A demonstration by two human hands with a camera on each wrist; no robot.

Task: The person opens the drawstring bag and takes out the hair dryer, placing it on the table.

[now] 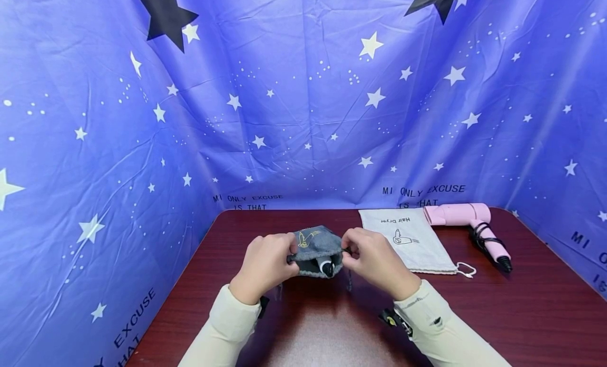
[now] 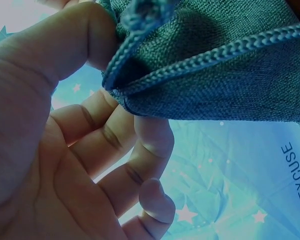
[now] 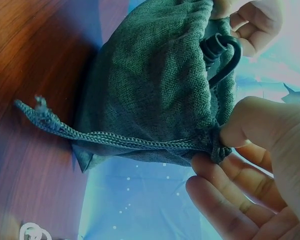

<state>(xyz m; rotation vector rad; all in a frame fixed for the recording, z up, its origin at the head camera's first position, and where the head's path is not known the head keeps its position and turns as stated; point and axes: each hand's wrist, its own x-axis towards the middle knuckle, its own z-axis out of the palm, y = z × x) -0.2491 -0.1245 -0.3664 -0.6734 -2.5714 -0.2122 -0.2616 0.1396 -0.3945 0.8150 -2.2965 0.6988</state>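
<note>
Left hand (image 1: 270, 259): thumb and fingers pinched on one corner of the gray bag's (image 1: 327, 236) mouth, where the drawstring (image 2: 215, 56) comes out. Right hand (image 1: 377, 259): clamped likewise, thumb against fingers, on the opposite corner; a knotted cord end trails from there in the right wrist view.

Gray bag is at mid-table, between the hands, its mouth spread and facing the person. Yellow dryer drawing on its upper face. Inside the mouth: a white handle (image 1: 324, 261) with a ribbed black tip; a black cable (image 3: 236, 59) curves from the tip back into the bag. Rest of the contents hidden by cloth.

To the right on the table (image 1: 327, 330): white bag (image 1: 424, 254), lying flat, "Hair Dryer" print upside down in head view. Pink dryer (image 1: 460, 214) at its far right corner, black cord (image 1: 480, 239) wound round the handle. Behind: purple star-print curtain (image 1: 303, 119).
</note>
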